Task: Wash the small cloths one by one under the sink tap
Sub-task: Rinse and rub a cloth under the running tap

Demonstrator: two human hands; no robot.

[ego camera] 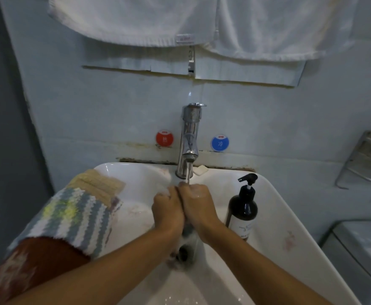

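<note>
Pale blue wall tiles behind the white ceramic sink carry two round stickers, a red one and a blue one, both reading OYO. Water runs from the chrome tap onto my left hand and right hand, fingers curled tight around a soapy white cloth. Knitted striped cloths drape the sink's left rim; a dark pump bottle stands on its right side.

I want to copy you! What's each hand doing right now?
Left hand: curled round the white cloth under the tap.
Right hand: curled round the same cloth.
</note>
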